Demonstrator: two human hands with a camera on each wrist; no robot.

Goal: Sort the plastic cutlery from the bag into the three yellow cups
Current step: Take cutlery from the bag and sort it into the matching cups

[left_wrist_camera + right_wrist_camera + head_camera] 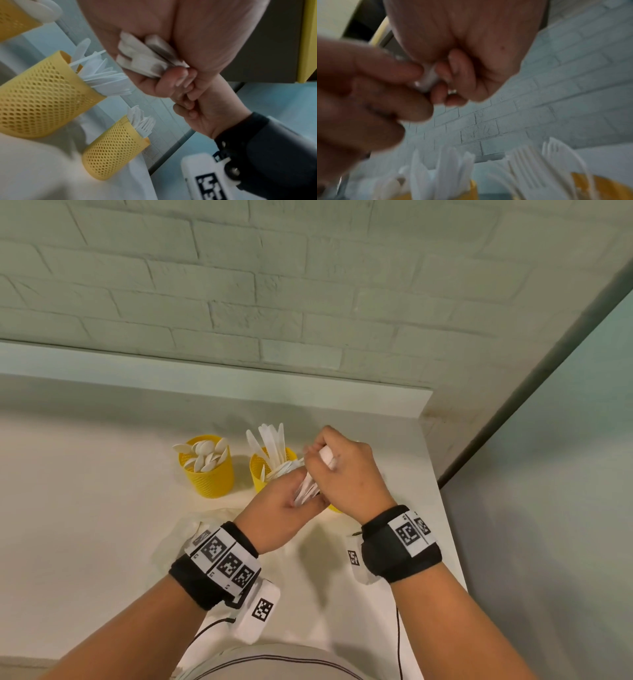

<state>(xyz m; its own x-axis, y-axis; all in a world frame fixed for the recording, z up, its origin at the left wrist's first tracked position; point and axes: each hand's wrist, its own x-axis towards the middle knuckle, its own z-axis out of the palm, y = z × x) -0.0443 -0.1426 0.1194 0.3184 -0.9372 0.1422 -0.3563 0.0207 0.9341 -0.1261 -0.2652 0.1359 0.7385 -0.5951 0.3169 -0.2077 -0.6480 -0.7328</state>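
Note:
Three yellow mesh cups stand in a row on the white counter. The spoon cup [207, 470] is on the left and the knife cup [262, 470] in the middle. The fork cup [113, 151] is almost hidden behind my hands in the head view. My left hand [291, 505] grips a bundle of white cutlery [306, 490] by the handles [145, 58], held above the knife and fork cups. My right hand [346, 470] pinches the upper end of one white piece [428, 79] in that bundle. What kind of piece it is cannot be told.
The clear plastic bag [191, 534] lies flat on the counter under my left wrist. A brick wall [308, 285] backs the counter, and the counter's right edge [445, 508] runs just beside my right wrist. Knives [445, 169] and forks [530, 166] stick up below my hands.

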